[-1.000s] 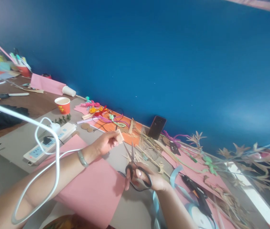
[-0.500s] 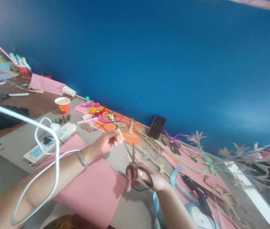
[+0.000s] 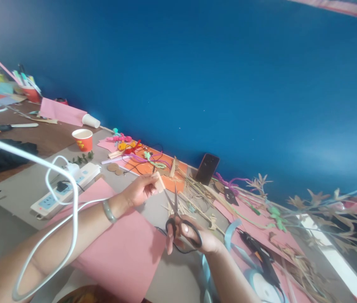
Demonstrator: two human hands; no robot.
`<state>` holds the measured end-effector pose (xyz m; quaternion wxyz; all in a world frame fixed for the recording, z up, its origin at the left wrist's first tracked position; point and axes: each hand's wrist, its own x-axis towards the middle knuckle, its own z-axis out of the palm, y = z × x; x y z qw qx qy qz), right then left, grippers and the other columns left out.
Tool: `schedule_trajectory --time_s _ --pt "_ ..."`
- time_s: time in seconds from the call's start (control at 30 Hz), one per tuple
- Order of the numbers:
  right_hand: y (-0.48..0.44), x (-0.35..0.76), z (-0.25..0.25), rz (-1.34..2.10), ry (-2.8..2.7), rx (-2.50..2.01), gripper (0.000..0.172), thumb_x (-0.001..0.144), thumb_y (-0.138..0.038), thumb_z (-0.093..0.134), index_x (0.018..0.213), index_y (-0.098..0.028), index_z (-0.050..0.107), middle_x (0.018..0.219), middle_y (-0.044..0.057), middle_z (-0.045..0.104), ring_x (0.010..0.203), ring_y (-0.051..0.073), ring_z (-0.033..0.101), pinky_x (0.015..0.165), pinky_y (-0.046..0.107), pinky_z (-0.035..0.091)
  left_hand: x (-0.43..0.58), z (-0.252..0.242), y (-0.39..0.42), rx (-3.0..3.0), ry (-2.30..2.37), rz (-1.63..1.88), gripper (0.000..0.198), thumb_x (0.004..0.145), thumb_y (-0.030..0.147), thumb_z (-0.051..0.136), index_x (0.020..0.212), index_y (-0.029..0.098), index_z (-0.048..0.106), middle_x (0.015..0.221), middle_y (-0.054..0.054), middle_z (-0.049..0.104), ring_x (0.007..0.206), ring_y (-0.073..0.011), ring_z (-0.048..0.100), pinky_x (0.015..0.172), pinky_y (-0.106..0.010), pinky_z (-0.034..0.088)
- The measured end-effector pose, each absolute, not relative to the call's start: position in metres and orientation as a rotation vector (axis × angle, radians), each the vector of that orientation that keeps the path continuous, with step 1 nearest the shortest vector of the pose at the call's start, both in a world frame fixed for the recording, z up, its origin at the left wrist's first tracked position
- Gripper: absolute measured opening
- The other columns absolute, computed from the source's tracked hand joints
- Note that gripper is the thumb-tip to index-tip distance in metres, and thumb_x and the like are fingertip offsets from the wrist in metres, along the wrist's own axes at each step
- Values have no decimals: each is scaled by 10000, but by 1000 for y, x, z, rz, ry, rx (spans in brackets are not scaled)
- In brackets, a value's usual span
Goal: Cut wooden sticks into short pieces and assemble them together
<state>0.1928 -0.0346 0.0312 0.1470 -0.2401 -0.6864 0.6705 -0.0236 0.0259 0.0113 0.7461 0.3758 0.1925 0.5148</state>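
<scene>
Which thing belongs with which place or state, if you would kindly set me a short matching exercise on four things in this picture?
1. Scissors
2. Phone
3. White cup
4. Small pale piece

A. Lying on its side
B. Pinched in the left hand
C. Propped up by the blue wall
D. Blades apart, in the right hand

Pairs: 1-D, 2-C, 3-A, 4-B

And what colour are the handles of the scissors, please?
The scissor handles are black; they show best in the head view.
</scene>
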Motion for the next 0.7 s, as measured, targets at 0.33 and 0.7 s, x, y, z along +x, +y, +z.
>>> schedule_trajectory --time_s 0.33,0.7 --pt "-37 180 17 2101 -1653 -592 559 798 -667 440 841 -122 557 674 62 610 507 104 429 504 229 339 -20 7 20 929 397 1088 314 792 371 622 621 134 508 574 14 481 557 -83 434 575 -222 340" --pt "-39 178 17 2096 -1562 -564 537 815 -651 426 863 -128 540 681 70 625 515 110 437 531 240 343 -20 2 18 984 551 1051 268 651 298 750 619 128 545 558 13 538 499 -70 446 512 -214 317"
